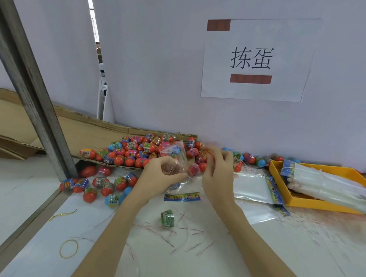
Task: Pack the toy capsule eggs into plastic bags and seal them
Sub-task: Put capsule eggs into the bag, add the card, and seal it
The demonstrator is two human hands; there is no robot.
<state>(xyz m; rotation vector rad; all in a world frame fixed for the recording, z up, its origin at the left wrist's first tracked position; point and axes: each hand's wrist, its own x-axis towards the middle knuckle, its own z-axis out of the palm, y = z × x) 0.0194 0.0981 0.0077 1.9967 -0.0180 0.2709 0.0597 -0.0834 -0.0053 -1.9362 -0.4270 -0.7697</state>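
Note:
A heap of red, blue and pink toy capsule eggs lies on a flattened cardboard sheet at the back of the table. My left hand pinches a clear plastic bag held up over the table, with at least one egg inside it. My right hand, blurred, is just right of the bag with its fingers curled round a reddish egg. More loose eggs lie to the left. A lone green-labelled egg sits nearer to me.
A yellow tray at the right holds bundles of empty bags. Flat bags with printed header strips lie beside it. A metal post slants at the left. A yellow rubber band and thin twist ties lie on the white tabletop.

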